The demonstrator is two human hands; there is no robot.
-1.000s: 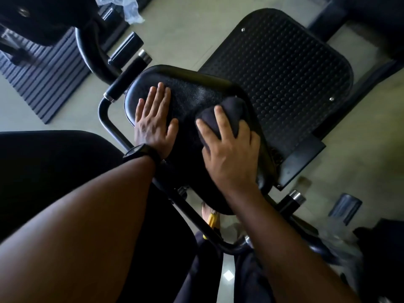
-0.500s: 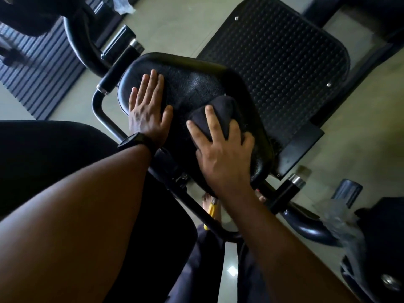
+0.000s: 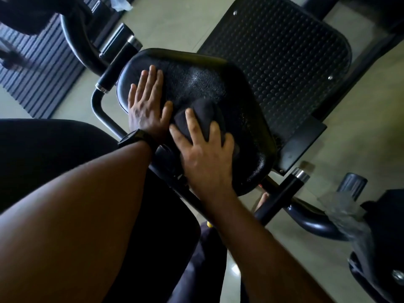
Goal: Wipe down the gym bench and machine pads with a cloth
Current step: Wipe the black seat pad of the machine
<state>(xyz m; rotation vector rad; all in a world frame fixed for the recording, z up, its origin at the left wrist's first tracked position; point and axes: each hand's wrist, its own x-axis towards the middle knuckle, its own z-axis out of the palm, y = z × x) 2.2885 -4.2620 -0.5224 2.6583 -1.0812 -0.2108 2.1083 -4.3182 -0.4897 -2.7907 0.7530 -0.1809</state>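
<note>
Bunched dark grey cloth (image 3: pixel 203 115) at the middle of a black textured bench pad (image 3: pixel 209 84), right hand (image 3: pixel 205 158) fingers curved over it, gripping, left hand (image 3: pixel 146 106) just beside, fingers straight, flat on the pad.

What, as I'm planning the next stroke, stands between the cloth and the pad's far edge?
Nothing visible. The right hand holds the cloth on the pad; the left hand rests flat beside it, off that path.

floor (image 3: pixel 175 22): pale, glossy | ribbed dark mat (image 3: pixel 43 84): upper left | light: dim
</note>
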